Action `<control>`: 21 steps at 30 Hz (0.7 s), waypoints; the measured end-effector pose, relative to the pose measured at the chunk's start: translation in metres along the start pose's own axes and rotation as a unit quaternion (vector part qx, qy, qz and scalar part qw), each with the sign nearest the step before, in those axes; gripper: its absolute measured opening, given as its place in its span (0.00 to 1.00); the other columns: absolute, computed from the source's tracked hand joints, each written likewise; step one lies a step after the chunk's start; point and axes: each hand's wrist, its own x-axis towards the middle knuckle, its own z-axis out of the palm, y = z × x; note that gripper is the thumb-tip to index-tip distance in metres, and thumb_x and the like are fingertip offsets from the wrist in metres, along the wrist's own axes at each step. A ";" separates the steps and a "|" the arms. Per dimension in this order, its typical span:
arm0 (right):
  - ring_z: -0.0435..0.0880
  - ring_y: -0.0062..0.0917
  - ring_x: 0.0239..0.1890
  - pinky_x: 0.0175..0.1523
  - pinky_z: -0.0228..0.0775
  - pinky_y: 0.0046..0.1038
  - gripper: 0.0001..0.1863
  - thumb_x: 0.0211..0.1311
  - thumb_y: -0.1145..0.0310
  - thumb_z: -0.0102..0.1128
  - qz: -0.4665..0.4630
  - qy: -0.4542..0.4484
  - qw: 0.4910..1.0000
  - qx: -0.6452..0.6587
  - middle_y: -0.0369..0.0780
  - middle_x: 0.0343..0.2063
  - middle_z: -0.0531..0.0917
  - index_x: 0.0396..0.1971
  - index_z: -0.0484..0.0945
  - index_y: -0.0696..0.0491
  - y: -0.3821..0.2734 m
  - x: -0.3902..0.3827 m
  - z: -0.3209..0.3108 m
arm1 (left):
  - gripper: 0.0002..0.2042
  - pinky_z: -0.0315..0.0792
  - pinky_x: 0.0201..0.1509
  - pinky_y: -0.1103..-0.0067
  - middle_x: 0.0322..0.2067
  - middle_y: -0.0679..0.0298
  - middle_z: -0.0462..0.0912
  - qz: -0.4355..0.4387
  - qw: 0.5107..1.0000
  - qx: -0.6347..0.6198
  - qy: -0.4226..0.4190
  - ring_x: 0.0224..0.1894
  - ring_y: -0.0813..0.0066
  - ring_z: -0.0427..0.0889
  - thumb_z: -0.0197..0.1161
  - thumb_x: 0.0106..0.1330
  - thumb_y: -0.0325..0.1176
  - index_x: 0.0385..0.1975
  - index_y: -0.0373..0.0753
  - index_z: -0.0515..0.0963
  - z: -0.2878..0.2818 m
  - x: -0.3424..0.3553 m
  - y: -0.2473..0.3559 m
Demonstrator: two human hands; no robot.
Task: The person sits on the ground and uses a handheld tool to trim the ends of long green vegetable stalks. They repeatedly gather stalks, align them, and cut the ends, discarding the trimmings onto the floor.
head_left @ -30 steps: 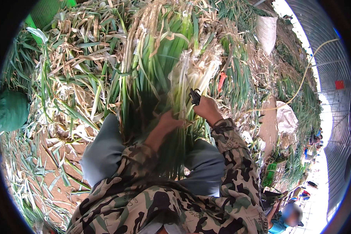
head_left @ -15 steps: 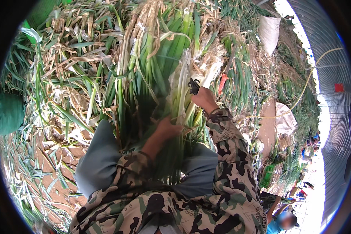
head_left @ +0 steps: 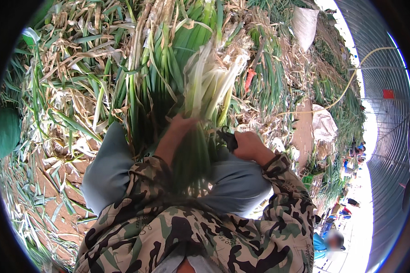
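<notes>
A bunch of large green onions is gripped around the middle by my left hand, between my knees. Its pale stalks and roots point away from me, while the leaves hang blurred toward my lap. My right hand, over my right knee, is closed around a black-handled tool; I cannot make out its working end. The tool is a little right of the bunch, apart from the stalks. A pile of green onions with dry brown outer leaves lies just beyond my left hand.
Loose leaves and dry peelings cover the ground at left. An orange-red strip lies beyond my right hand. White sacks and a yellow hose are at right. Another person is at the lower right.
My right hand with the black-handled tool has moved back toward me, from beside the stalks to above my right knee. My left hand and the bunch have shifted slightly away and left.
</notes>
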 end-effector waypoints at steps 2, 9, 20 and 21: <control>0.84 0.54 0.38 0.47 0.76 0.52 0.15 0.47 0.63 0.64 0.020 0.036 0.999 0.006 0.55 0.29 0.85 0.32 0.78 0.57 0.002 -0.010 0.008 | 0.27 0.80 0.45 0.74 0.44 0.58 0.85 -0.013 1.000 -0.005 -0.022 0.41 0.70 0.86 0.73 0.60 0.36 0.58 0.29 0.77 -0.004 -0.003 -0.002; 0.85 0.54 0.40 0.48 0.76 0.52 0.15 0.48 0.63 0.64 0.081 0.053 0.995 0.009 0.55 0.32 0.85 0.33 0.79 0.58 0.003 0.014 0.012 | 0.28 0.80 0.47 0.74 0.44 0.59 0.85 0.000 0.999 0.024 -0.023 0.40 0.70 0.85 0.73 0.60 0.36 0.58 0.29 0.76 0.000 -0.004 -0.001; 0.87 0.52 0.42 0.49 0.78 0.48 0.19 0.49 0.59 0.69 0.132 0.115 0.983 0.051 0.54 0.34 0.87 0.36 0.84 0.58 0.027 0.082 0.017 | 0.30 0.80 0.48 0.71 0.42 0.55 0.87 0.036 0.988 0.142 -0.048 0.40 0.71 0.86 0.75 0.57 0.40 0.57 0.31 0.78 0.018 0.020 -0.038; 0.87 0.52 0.42 0.48 0.78 0.48 0.19 0.48 0.59 0.69 0.142 0.144 0.977 0.073 0.55 0.34 0.87 0.36 0.84 0.58 0.020 0.095 0.007 | 0.30 0.80 0.48 0.70 0.41 0.53 0.88 0.098 0.977 0.189 -0.028 0.39 0.68 0.87 0.75 0.56 0.41 0.57 0.30 0.78 0.012 0.025 -0.045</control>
